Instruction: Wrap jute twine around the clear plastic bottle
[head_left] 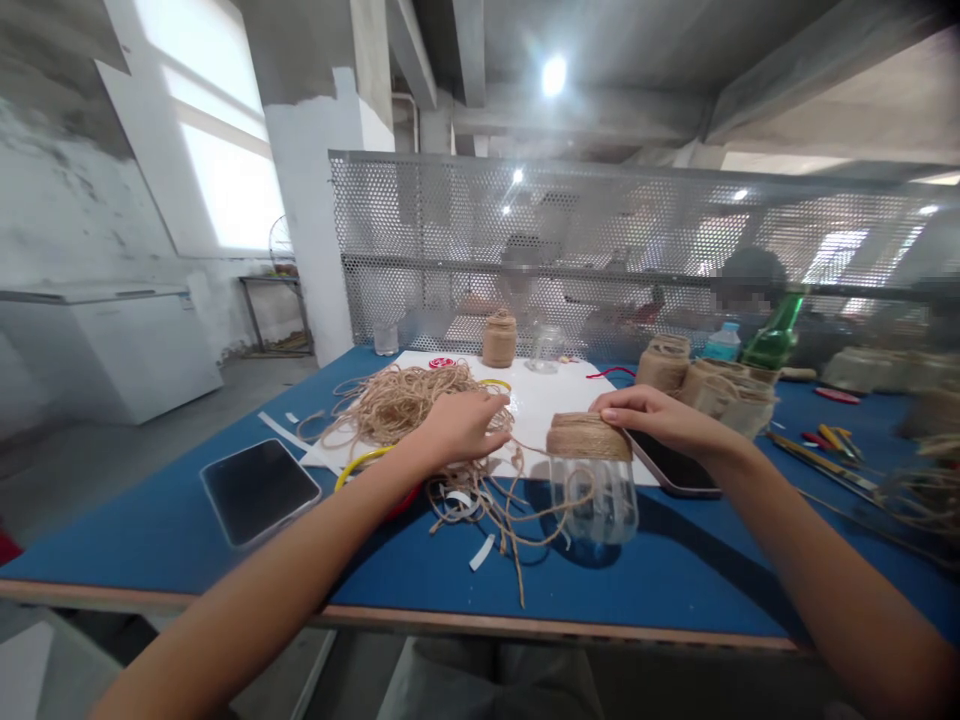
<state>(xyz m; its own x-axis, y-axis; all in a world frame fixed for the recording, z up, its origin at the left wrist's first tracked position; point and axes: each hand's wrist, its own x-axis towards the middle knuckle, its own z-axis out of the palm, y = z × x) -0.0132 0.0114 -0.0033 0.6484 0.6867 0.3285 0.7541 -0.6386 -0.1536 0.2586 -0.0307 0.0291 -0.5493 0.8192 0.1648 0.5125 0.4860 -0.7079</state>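
Glass jar [596, 500], twine-banded, in right hand [660, 415]; tangled twine [405, 400] by left hand [463, 428].

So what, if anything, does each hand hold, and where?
Right hand: glass jar, by its twine-wrapped top. Left hand: at the twine pile; any hold can't be told.

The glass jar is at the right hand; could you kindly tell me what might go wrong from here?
Loose twine strands lie crossed and looped beside the glass jar, so they might tangle. The jar could slip or tip, since only the right hand visibly touches it, at its upper edge.
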